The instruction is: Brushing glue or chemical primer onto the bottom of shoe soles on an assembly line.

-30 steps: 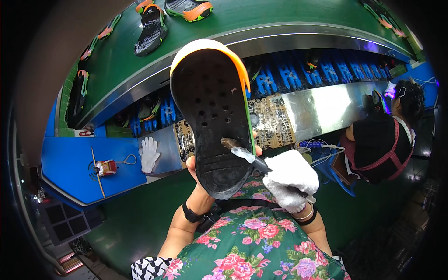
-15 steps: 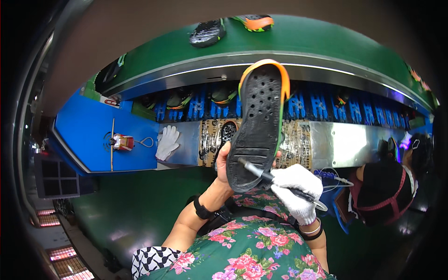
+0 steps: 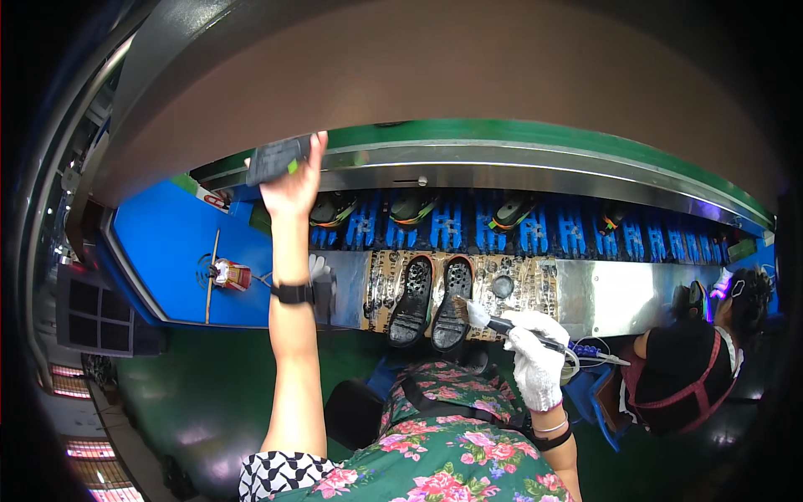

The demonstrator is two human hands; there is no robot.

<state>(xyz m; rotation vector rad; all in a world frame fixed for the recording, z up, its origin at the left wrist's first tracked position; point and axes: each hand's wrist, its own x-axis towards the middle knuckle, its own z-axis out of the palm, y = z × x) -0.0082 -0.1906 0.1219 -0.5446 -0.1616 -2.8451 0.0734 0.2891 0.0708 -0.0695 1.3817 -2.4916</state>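
Observation:
My bare left hand (image 3: 293, 191) reaches far up at the left, its fingers round a dark shoe sole (image 3: 274, 162) with a bright green edge patch. The rest of that shoe is hidden behind the brown overhang. In a white knit glove, my right hand (image 3: 538, 356) grips a brush (image 3: 478, 315) with a dark handle and a thin hose at its rear. Its bristles are over or against the right one of two black shoe soles (image 3: 454, 305). The left black sole (image 3: 409, 305) lies beside it on the taped brown covering (image 3: 381, 289).
A green conveyor belt (image 3: 502, 132) with a metal edge runs behind a row of blue racks (image 3: 571, 230) carrying some shoes. A small fan-like device (image 3: 232, 274) stands on the blue table (image 3: 163, 251). At the right sits another person (image 3: 682, 368). The brown overhang (image 3: 435, 67) spans the top.
My left hand has carried the shoe from in front of me up to the far left. The brush in my right hand has come off it and down to the soles on the bench.

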